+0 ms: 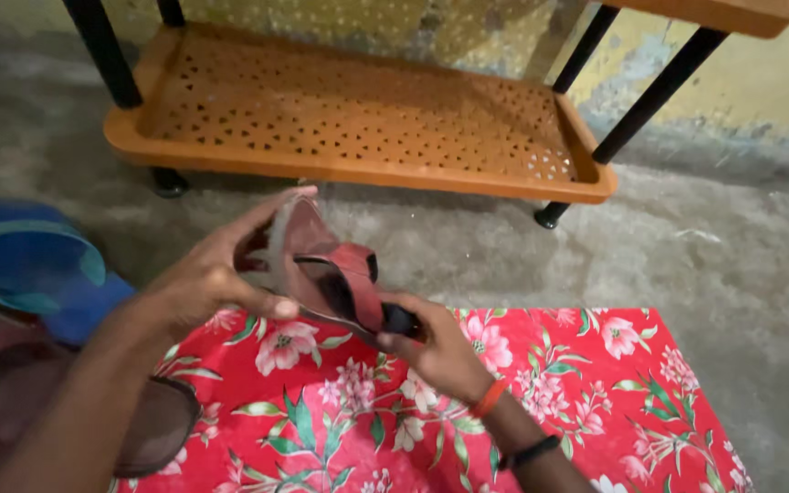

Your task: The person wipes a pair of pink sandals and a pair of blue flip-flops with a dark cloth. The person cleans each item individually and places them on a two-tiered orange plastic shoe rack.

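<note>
Orange plastic rack stands empty on the concrete floor; nearer us lies a red floral cloth. Above it our left hand and right hand clasp a maroon sandal, not yet shelved.

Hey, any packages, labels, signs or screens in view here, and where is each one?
None in view: no package, label, sign or screen.
What shows instead: a maroon sandal held between the left hand and right hand, above a red floral cloth, with an orange perforated rack behind.
</note>
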